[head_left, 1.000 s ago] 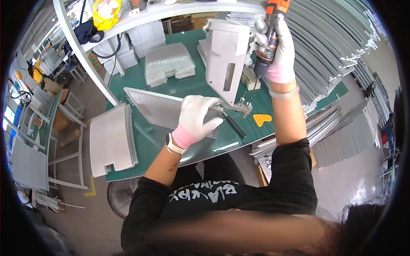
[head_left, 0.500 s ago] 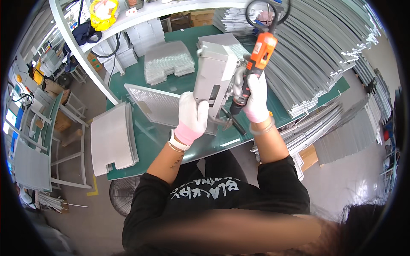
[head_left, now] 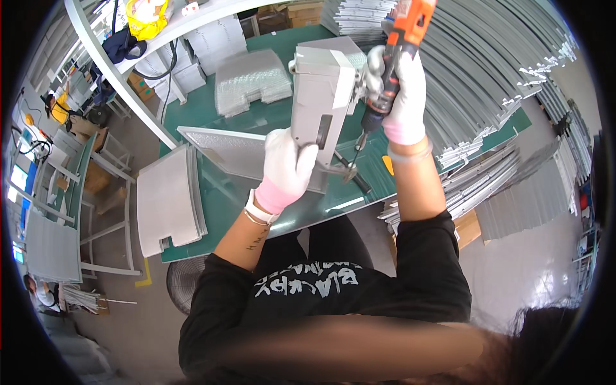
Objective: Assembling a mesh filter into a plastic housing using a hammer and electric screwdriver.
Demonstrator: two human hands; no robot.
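Note:
My left hand point(head_left: 285, 165), in a white glove with a pink cuff, is closed on the lower end of a long grey metal housing point(head_left: 319, 96). The housing stands tilted over the bench and has a dark slot in its side. In my right hand point(head_left: 405, 99), also gloved, is an orange and black power screwdriver point(head_left: 410, 27). Its long bit points down beside a small metal bracket point(head_left: 348, 172) near the housing's lower end; whether they touch I cannot tell. Behind my left hand leans a flat grey panel point(head_left: 226, 153). A dark-handled tool point(head_left: 359, 182) lies on the bench.
Grey notched panels point(head_left: 168, 199) are stacked at the bench's left edge, bubble-wrapped pieces point(head_left: 250, 80) farther back. Long grey strips point(head_left: 478, 70) pile high on the right. A white shelf frame point(head_left: 119, 83) rises at the left. A floor fan point(head_left: 186, 282) stands below the green bench point(head_left: 244, 232).
My right hand has moved up and to the right with the power screwdriver, and its bit now shows. The left hand keeps its hold on the housing, and the whole view has shifted slightly.

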